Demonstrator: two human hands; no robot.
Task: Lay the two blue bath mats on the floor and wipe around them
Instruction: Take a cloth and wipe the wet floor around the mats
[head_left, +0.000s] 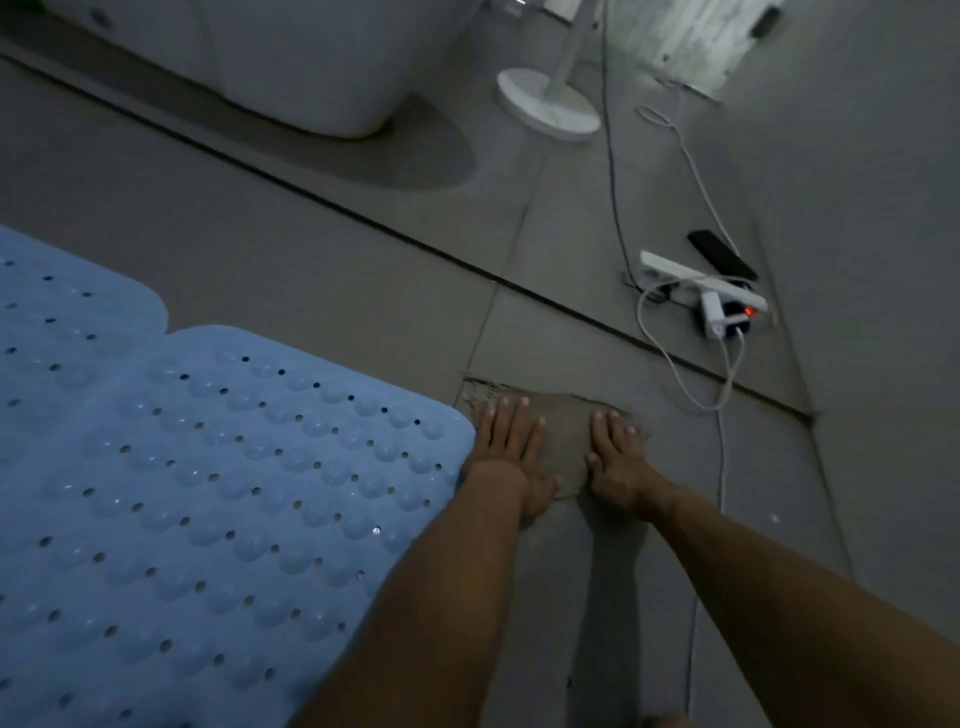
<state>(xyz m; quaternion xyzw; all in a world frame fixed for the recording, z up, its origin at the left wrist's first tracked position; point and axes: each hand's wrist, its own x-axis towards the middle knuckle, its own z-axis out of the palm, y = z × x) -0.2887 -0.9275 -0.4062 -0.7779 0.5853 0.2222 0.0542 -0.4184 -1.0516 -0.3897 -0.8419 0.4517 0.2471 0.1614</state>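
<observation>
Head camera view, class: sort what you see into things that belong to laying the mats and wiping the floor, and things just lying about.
Part of the job:
- pale blue bubbled rubber bath mats
- grey-brown wiping cloth, flat under both hands
- left hand
- right hand

Just lying about:
- white power strip
- white cable
- black remote-like object
- round white stand base

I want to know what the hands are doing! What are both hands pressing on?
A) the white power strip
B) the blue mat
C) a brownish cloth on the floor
C: the left hand and right hand lie flat on the brownish cloth, beside the blue mat.
</observation>
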